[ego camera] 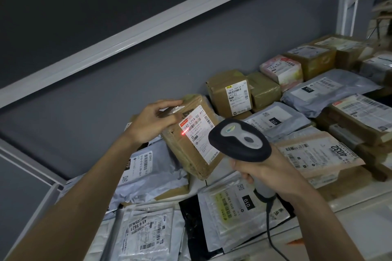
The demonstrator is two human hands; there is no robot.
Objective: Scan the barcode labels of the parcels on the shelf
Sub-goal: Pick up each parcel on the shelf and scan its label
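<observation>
My left hand (156, 119) grips the top left corner of a tilted brown cardboard parcel (186, 150) and holds it raised above the other parcels. Its white barcode label (198, 131) faces me, and a red laser dot (182, 133) glows at the label's left edge. My right hand (263, 170) grips the handle of a black and grey barcode scanner (239, 140), whose head points at that label from the right. The scanner's cable (269, 224) hangs down over the front parcels.
The shelf (360, 201) is crowded with parcels: grey mailer bags (146, 167), clear bags (146, 233) at the front, brown boxes (230, 93) and a padded envelope (318, 152) to the right. A grey wall and white shelf frame (118, 46) stand behind.
</observation>
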